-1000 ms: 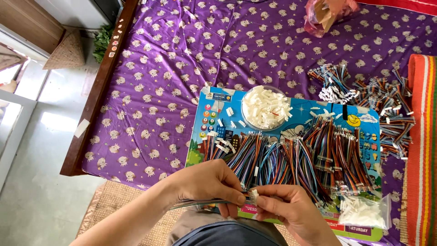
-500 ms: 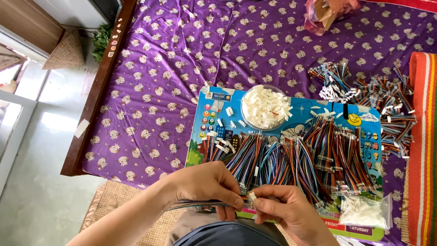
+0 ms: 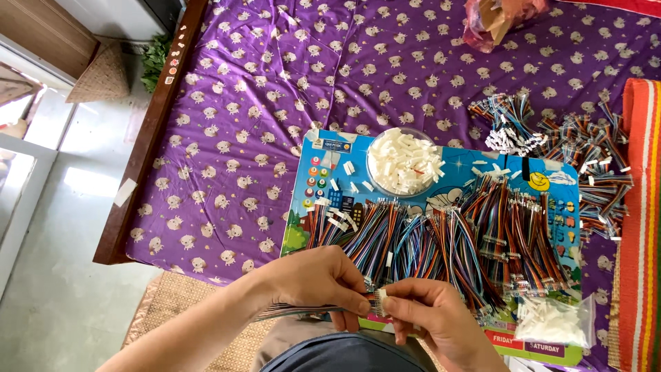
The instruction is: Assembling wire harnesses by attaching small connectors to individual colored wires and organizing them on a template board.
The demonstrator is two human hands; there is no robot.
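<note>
Purple patterned bedsheet fills most of the head view, spread over a bed with a brown wooden edge. My left hand is clenched on a flat multicolour ribbon wire bundle, thumb and fingers pinching it near its end. My right hand pinches a small white connector right at the wire tips; both hands meet there, touching, low in frame above my lap. Just beyond the hands lies a colourful cartoon board carrying rows of more multicolour wire bundles. On the far part of the board sits a clear round bowl of white connectors, a few loose ones beside it. Small plastic bag of white connectors at the board's near right corner. Finished wire heaps lie on the sheet to the right, near an orange striped cloth. Pink bag at top edge.
</note>
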